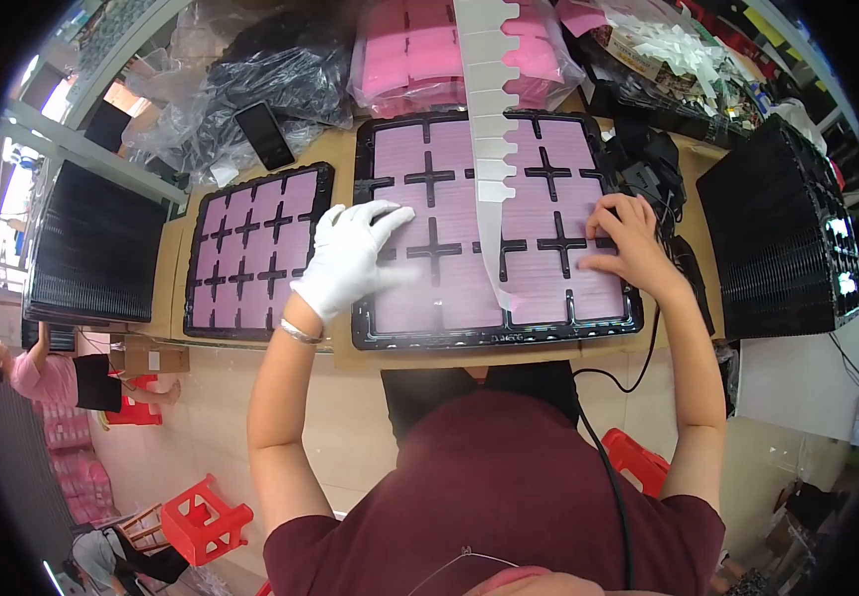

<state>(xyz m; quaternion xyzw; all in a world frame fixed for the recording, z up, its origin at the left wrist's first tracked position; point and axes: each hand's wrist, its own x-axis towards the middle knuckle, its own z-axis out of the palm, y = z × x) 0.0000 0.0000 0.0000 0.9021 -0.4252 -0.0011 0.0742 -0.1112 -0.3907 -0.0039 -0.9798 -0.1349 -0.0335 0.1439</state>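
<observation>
- Large black-rimmed tray [429, 343] mid-bench, between the hands.
- Left hand [342, 260], gloved: fingers spread over tray's left part; contact unclear.
- Right hand [640, 248], bare: loosely curled at right side, thumb apart, no pinch seen.
- Done, seemingly: pink fill [454, 209] across visible cells.
- Left, perhaps: pale notched strip [489, 129] overlying the middle; remainder unclear.

Two hands [340, 256] [636, 243] (one gloved), two pink-lined trays [449, 340] [240, 333], one phone [265, 135]
</observation>
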